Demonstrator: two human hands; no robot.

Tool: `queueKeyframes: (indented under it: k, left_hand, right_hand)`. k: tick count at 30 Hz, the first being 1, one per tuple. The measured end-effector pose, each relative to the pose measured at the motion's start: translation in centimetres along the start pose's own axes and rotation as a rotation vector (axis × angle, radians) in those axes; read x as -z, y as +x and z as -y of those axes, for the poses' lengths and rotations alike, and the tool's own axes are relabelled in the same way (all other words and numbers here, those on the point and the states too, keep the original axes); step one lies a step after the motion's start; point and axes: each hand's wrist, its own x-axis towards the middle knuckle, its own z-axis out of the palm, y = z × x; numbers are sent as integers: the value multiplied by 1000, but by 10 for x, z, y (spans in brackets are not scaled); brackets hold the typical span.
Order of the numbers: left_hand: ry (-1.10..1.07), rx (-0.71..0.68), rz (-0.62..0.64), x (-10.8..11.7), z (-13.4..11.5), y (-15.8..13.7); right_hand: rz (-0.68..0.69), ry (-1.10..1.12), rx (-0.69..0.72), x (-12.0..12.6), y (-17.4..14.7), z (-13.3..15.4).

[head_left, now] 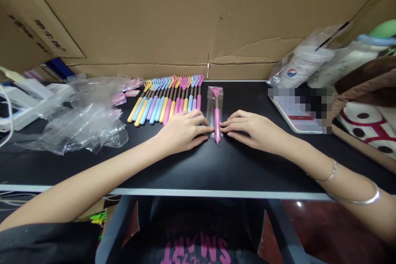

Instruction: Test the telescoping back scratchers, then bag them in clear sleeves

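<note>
A pink back scratcher [217, 119] lies inside a clear plastic sleeve [210, 103] on the black table, claw end pointing away from me. My left hand [184, 132] rests at the sleeve's left edge, fingers stretched out and fingertips touching it. From the other side, my right hand [252, 130] reaches the right edge with its fingers extended and slightly apart. Neither hand is wrapped around the handle. Left of the sleeve, several back scratchers [161, 103] in yellow, blue, purple and pink lie side by side; my left hand partly covers the nearest pink handles.
Clear plastic bags [89, 123] are heaped at the left, with small pink cards [119, 98] beside them. A white tray [18, 119] stands at far left. To the right are a phone [293, 117], a bagged cup [306, 64] and a plush item [368, 119]. Cardboard [148, 16] walls the back.
</note>
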Motion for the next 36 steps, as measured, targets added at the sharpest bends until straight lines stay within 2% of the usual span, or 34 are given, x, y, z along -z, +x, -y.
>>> queueKeyframes:
  k: [4, 13, 18, 25, 29, 32, 36]
  left_hand:
    - [76, 6, -13, 1, -1, 0]
    - [99, -38, -65, -7, -3, 1]
    - [127, -36, -63, -9, -1, 0]
    - [112, -22, -63, -11, 2, 0]
    - [49, 12, -44, -12, 4, 0]
    - [-26, 60, -18, -10, 5, 0]
    - [-144, 145, -9, -5, 2, 1]
  right_hand:
    - [-32, -23, -14, -4, 3, 0]
    - [-120, -130, -71, -7, 16, 6]
    - [10, -202, -50, 5, 32, 3]
    - [309, -501, 8, 15, 66, 16]
    - [472, -531, -19, 19, 82, 27]
    - [469, -515, -18, 20, 85, 25]
    - [365, -443, -24, 17, 80, 12]
